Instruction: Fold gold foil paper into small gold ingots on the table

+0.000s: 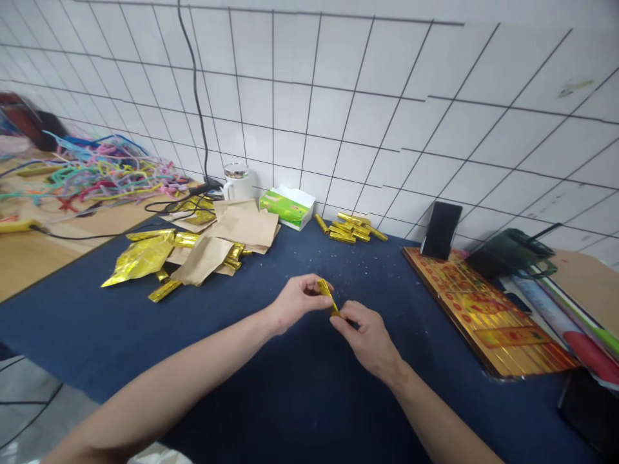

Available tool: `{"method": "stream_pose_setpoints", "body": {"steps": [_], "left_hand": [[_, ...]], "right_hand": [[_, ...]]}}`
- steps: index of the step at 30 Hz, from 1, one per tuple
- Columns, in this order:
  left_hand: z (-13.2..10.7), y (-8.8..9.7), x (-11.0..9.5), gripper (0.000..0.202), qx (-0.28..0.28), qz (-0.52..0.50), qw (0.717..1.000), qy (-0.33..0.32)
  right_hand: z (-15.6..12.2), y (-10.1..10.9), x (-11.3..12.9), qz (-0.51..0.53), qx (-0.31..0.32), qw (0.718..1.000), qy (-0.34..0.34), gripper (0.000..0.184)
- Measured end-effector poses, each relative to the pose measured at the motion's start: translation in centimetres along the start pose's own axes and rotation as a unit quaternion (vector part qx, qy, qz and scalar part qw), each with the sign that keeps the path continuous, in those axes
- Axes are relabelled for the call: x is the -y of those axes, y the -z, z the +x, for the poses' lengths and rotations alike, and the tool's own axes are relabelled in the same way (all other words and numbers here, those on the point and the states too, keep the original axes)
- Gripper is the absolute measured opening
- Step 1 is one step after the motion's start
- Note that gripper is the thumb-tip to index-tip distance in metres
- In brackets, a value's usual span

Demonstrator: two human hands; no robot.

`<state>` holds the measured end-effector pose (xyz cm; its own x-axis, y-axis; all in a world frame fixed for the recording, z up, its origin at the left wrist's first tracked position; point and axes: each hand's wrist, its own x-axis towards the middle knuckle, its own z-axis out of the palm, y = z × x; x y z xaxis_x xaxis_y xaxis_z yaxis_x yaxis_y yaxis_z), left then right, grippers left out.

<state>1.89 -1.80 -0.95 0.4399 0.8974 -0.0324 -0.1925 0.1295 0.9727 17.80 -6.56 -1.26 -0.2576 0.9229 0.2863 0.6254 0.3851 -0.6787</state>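
Left grip (300, 304), right grip (366, 335) pinch gold roll (327, 292); open cloth (401, 303) around.

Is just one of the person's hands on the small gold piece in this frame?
No, the left hand grips the small gold piece toward its far end while the right hand pinches its near end.

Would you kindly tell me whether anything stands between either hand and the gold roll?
Nothing visible does: the left hand holds the gold roll between thumb and fingers, and the right hand has its fingertips at the near end.
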Motion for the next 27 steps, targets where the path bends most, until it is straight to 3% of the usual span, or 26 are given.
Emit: {"method": "stream_pose_setpoints", "body": {"steps": [4,12,15,19,27], "left_hand": [[-0.8,-1.0,0.1,0.023,0.028,-0.005,0.999,0.022],[-0.8,-0.8,0.0,0.025,-0.01,-0.069,0.997,0.025],[-0.6,-0.5,-0.3,0.025,-0.03,-0.067,0.997,-0.002],[-0.6,-0.1,-0.3,0.026,-0.039,-0.061,0.997,0.009],[-0.4,0.8,0.0,0.031,-0.003,0.015,1.0,-0.008]], "right_hand": [[-0.4,-0.6,0.4,0.05,-0.011,0.999,0.015,0.028],[-0.6,-0.7,0.5,0.042,0.004,0.998,0.035,0.029],[-0.6,-0.7,0.2,0.039,0.005,0.999,0.038,0.032],[-0.6,-0.4,-0.1,0.053,0.025,0.998,0.038,0.032],[-0.7,-0.3,-0.3,0.051,0.052,0.997,0.024,0.033]]}}
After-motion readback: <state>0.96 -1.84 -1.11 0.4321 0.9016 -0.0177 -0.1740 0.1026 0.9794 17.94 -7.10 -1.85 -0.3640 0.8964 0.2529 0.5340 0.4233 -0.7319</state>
